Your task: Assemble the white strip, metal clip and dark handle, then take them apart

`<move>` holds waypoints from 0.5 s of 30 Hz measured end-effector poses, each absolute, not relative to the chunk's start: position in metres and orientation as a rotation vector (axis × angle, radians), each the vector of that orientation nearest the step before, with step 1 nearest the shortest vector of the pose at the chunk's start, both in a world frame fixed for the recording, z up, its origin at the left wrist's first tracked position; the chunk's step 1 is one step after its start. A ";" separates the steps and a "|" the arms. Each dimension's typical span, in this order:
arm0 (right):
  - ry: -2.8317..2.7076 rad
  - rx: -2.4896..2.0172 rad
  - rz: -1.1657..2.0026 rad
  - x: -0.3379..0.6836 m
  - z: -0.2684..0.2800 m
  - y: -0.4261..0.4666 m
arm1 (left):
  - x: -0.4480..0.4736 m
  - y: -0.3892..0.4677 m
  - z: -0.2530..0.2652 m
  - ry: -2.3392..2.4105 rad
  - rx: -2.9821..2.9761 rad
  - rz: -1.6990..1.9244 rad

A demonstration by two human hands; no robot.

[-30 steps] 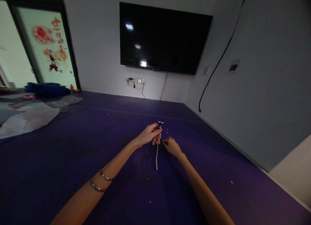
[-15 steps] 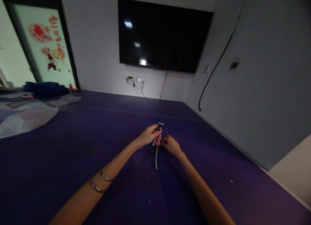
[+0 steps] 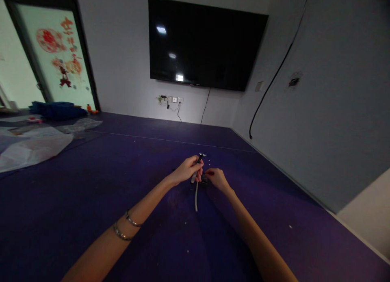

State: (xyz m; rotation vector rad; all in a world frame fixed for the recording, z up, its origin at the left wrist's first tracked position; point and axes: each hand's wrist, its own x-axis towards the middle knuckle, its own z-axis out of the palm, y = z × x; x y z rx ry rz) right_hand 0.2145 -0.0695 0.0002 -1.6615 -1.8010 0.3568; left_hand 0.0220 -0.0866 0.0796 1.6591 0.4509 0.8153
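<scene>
My left hand [image 3: 190, 168] is closed around a slim grey-and-black tool [image 3: 194, 176] with a bright metal crosspiece at its top end; I cannot make out its exact kind. Below those fingers a pale, slightly curved cord or tube [image 3: 196, 198] extends toward me over the purple surface. My right hand [image 3: 217, 178] is beside the left, its fingers pinched together; whatever may be in them is hidden. Between the hands, low down, lies a small dark thing [image 3: 204, 179], too small to name.
Several white specks dot the purple surface [image 3: 122, 200]. Clear plastic wrapping [image 3: 81, 125], white sheeting [image 3: 36, 150] and a blue cloth bundle [image 3: 57, 110] lie at the left. A black cable [image 3: 276, 72] hangs along the right wall. A television [image 3: 207, 44] is on the back wall.
My right hand has moved slightly up and to the right, away from the left, uncovering more of the small dark thing. My left hand keeps its hold in the same place.
</scene>
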 end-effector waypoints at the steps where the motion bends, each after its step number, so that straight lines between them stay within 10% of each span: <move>1: -1.790 -1.650 0.359 0.215 0.003 -0.070 | 0.022 -0.087 0.080 0.450 1.658 0.813; 15: -1.655 -1.665 0.475 0.222 0.016 -0.069 | 0.021 -0.081 0.073 0.485 1.649 0.804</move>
